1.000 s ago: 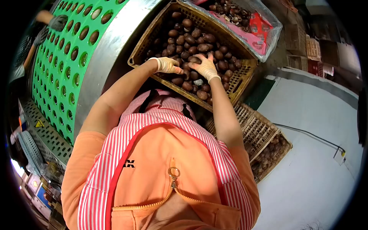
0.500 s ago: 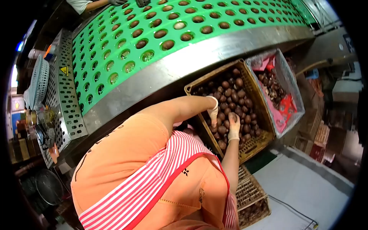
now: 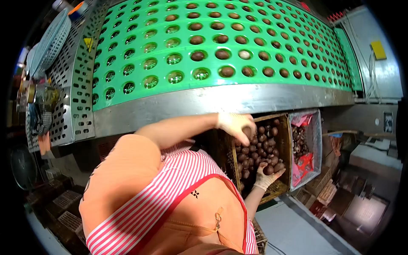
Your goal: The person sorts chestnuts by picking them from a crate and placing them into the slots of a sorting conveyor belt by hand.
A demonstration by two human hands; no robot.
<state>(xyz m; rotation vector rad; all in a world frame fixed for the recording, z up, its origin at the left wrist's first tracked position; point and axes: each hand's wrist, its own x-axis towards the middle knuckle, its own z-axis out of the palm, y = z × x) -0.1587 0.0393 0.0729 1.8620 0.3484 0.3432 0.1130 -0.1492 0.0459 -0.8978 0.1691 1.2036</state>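
Observation:
My left hand (image 3: pixel 236 126), in a pale glove, is raised over the near-left side of a yellow-brown crate (image 3: pixel 290 144). Its fingers curl around a dark brown egg (image 3: pixel 248 131), partly hidden by them. Inside the crate, at its lower end, my right hand (image 3: pixel 265 177), also gloved, is turned palm up and cups a brown egg (image 3: pixel 268 170); another lies against its fingers. Many similar brown eggs (image 3: pixel 255 155) fill the crate around both hands.
Beyond the crate runs a green pocketed belt (image 3: pixel 187 87) with brown eggs and one pale egg in its pockets, edged by a metal rail (image 3: pixel 170 106). A plastic-lined bin (image 3: pixel 316 144) with fragments and red scraps adjoins the crate. A perforated metal panel (image 3: pixel 83 102) stands left.
My left hand has lifted from the pile toward the belt's rail, with an egg in it. My right hand has turned palm up around an egg. The view has shifted; the co-worker's gloved hands have left it.

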